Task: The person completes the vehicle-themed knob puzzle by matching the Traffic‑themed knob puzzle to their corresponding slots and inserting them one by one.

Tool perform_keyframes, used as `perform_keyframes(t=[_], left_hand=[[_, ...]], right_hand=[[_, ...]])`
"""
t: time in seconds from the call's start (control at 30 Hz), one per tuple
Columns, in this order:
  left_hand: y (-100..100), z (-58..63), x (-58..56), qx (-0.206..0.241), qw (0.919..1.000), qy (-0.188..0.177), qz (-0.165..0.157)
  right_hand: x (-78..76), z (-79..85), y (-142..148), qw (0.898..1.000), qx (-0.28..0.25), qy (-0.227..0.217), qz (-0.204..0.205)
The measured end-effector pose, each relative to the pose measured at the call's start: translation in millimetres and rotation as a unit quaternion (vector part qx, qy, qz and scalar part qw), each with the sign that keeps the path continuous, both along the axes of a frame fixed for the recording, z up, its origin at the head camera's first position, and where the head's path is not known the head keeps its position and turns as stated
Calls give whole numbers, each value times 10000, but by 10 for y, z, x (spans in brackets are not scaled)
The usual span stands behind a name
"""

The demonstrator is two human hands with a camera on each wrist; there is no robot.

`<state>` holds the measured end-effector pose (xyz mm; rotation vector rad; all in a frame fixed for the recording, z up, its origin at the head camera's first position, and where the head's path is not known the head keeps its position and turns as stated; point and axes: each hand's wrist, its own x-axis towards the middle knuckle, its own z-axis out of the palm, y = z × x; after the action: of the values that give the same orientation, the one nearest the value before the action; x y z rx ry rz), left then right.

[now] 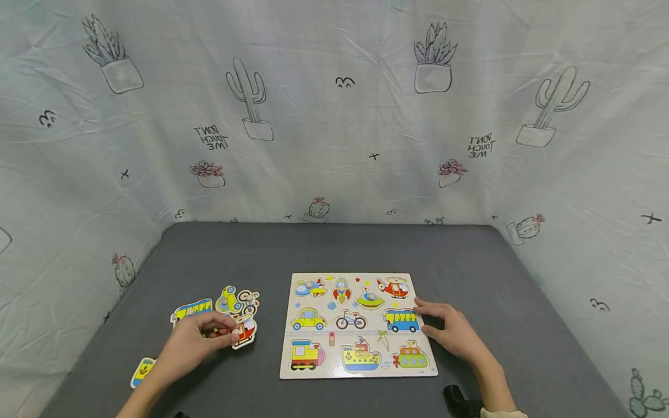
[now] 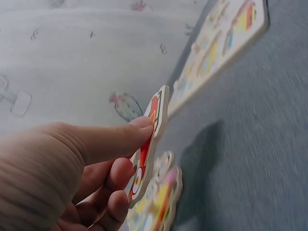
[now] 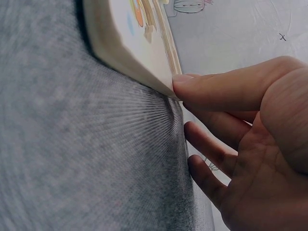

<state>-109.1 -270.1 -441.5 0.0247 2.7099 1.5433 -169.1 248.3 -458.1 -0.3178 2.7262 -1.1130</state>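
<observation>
My left hand (image 1: 190, 345) pinches a red helicopter puzzle piece (image 1: 244, 331) between thumb and fingers. In the left wrist view the helicopter piece (image 2: 147, 149) is tilted on edge, raised above the cloth. Under and behind that hand lie more loose pieces, including a yellow-blue bus (image 1: 194, 309), a yellow car (image 1: 228, 299) and a bicycle (image 1: 249, 301). The white puzzle board (image 1: 360, 342) lies flat with several vehicle pictures. At its right edge my right hand (image 1: 452, 331) touches with thumb and forefinger; in the right wrist view the other fingers (image 3: 207, 149) are loosely extended.
A yellow-blue piece with an anchor (image 1: 142, 371) lies apart, beside the left forearm. Grey cloth (image 1: 334, 249) covers the table. Patterned white curtains (image 1: 334, 116) stand at its back and sides. A black wrist strap (image 1: 462, 402) shows by the right wrist.
</observation>
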Motion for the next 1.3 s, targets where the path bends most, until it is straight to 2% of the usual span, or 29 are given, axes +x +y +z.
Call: perform_keyframes(t=[0.17,0.33,0.53,0.73,1.07,1.3], left_hand=[[163,27,-55,255,9995,207,-11],[331,21,-57,500,9982,326,12],[498,7,-65,728,9961,402,292],[622,26,-107,640,9942,616,607],[812,70,-145,995,9921,688,333],[932,81,-140,917,9931,660,309]], right_hand=[[0,10,-2,10000,-12,-2,-11],[1,13,2,10000,37,11,-6],[5,7,16,10000,67,0,-47],[-13,-17,2,10000,-40,28,-17],[25,17,19,10000,80,50,-3],[1,8,4,10000,52,25,31]])
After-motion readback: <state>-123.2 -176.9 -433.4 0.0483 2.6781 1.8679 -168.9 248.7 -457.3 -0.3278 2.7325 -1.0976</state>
